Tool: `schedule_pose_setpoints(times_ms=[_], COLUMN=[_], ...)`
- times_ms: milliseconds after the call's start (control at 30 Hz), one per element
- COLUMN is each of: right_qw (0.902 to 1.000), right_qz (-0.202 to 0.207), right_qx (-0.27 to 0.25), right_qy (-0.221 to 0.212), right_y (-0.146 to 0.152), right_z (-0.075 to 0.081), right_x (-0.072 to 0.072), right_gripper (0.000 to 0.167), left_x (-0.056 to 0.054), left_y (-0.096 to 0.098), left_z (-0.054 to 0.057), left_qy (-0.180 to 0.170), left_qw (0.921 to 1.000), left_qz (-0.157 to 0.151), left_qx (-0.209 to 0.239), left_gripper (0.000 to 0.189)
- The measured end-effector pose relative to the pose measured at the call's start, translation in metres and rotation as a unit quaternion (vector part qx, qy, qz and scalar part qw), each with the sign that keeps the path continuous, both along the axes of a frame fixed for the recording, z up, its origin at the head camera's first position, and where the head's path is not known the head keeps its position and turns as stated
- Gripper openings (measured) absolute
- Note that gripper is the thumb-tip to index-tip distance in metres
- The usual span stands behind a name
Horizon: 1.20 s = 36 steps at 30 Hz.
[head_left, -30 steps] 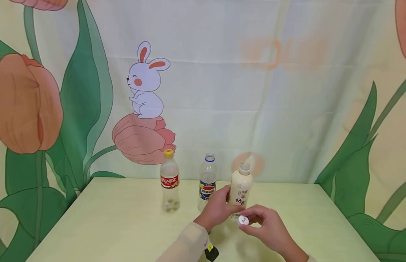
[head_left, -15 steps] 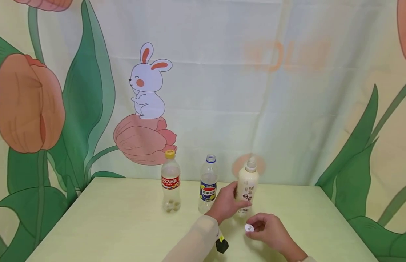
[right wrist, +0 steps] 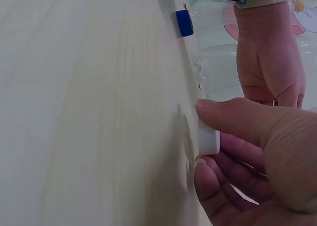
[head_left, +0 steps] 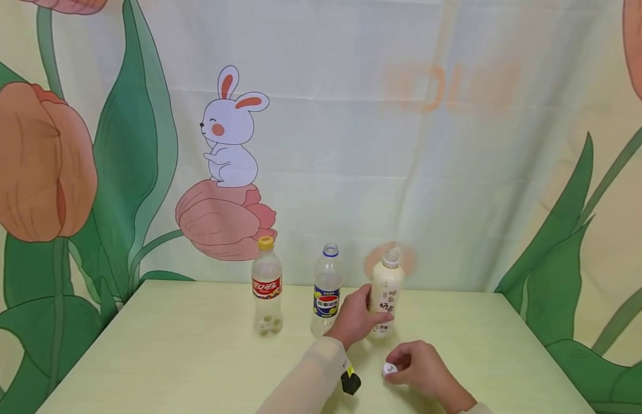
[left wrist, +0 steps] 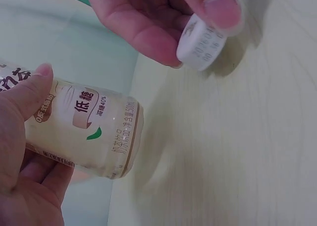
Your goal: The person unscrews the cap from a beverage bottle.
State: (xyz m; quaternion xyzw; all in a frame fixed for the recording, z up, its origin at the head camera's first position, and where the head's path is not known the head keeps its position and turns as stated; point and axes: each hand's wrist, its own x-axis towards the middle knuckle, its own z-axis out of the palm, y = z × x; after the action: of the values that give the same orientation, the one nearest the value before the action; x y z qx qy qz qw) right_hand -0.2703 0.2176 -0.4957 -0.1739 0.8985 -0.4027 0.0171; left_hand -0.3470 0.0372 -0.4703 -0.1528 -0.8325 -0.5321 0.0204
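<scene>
My left hand point(head_left: 358, 317) grips a milk tea bottle point(head_left: 387, 284) round its lower half. The bottle is uncapped and upright, filled with cream colour up to the shoulder. In front of it, nearer me, my right hand point(head_left: 423, 369) pinches a white bottle cap point(head_left: 389, 370) between thumb and fingers. Printed digits show on the side of the cap point(left wrist: 202, 45) in the left wrist view. The right wrist view has the cap point(right wrist: 208, 139) low, close over the tabletop, with fingertips at its edges.
Left of my left hand stands an uncapped Pepsi bottle point(head_left: 327, 287), and farther left a Coca-Cola bottle point(head_left: 267, 287) with a yellow cap. A blue cap point(right wrist: 184, 23) lies on the table point(head_left: 196, 356). A printed curtain point(head_left: 326, 144) hangs behind.
My right hand has moved away from the bottle, toward me and lower, with the white cap. The milk tea bottle has shifted slightly right and back in my left hand.
</scene>
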Motion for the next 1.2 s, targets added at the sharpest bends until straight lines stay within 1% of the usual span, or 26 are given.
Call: schedule_pose_setpoints(times_ms=[167, 300, 500, 600, 867, 1000, 1200], right_qw=[0.9998, 0.9990, 0.9978, 0.9974, 0.9965, 0.9965, 0.9962], right_qz=[-0.010, -0.030, -0.050, -0.052, -0.059, -0.060, -0.062], right_qx=[0.020, 0.032, 0.043, 0.050, 0.058, 0.058, 0.060], right_qy=[0.003, -0.003, -0.011, -0.011, -0.008, -0.005, -0.009], right_y=[-0.005, -0.008, -0.011, -0.011, -0.011, -0.011, -0.011], right_z=[0.001, 0.003, 0.004, 0.004, 0.002, 0.003, 0.003], right_x=[0.002, 0.002, 0.001, 0.001, 0.001, 0.002, 0.002], right_gripper=[0.025, 0.025, 0.027, 0.027, 0.028, 0.029, 0.029], left_x=[-0.004, -0.007, -0.008, -0.007, -0.008, -0.009, -0.009], left_y=[0.001, 0.002, 0.006, 0.006, 0.006, 0.006, 0.007], left_z=[-0.001, -0.002, -0.004, -0.005, -0.011, -0.012, -0.012], left_qy=[-0.005, -0.008, -0.017, -0.019, -0.022, -0.024, -0.037], left_qw=[1.0000, 0.9999, 0.9997, 0.9996, 0.9997, 0.9996, 0.9992], left_qz=[-0.002, -0.001, 0.001, 0.002, 0.007, 0.007, 0.009], left_qx=[0.006, 0.012, 0.016, 0.019, 0.008, 0.011, 0.013], left_gripper=[0.063, 0.062, 0.063, 0.063, 0.066, 0.067, 0.069])
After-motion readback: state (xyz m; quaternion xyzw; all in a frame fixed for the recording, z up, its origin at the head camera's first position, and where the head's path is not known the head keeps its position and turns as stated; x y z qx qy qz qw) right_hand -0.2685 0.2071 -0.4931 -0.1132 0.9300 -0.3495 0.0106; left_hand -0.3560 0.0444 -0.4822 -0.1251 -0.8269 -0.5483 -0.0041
